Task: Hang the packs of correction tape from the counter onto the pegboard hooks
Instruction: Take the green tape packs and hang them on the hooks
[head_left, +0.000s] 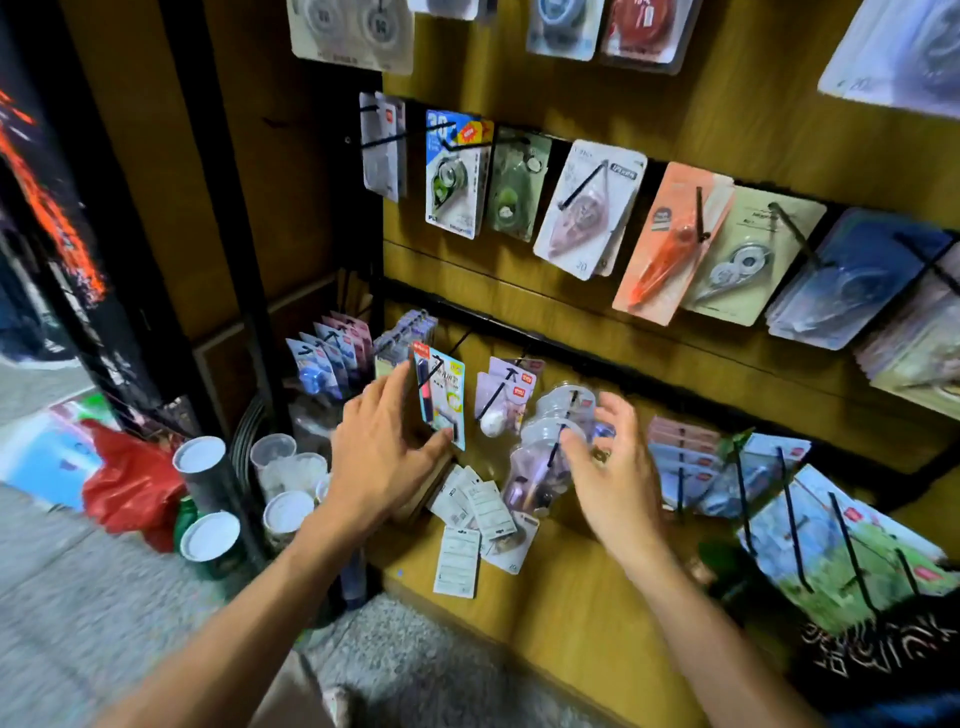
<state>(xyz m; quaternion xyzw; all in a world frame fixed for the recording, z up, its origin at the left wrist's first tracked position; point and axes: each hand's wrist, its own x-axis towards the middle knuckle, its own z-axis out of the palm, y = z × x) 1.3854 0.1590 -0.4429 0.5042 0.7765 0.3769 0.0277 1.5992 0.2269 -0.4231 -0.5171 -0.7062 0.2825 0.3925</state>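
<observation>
Fingers of left hand pinch blue-edged card pack near hook; right hand open, empty. Next: thread hole onto hook.

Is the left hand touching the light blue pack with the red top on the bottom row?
Touching. In the head view the left hand holds the light blue pack: its thumb lies against the pack's lower edge and its fingers reach behind the card.
</observation>
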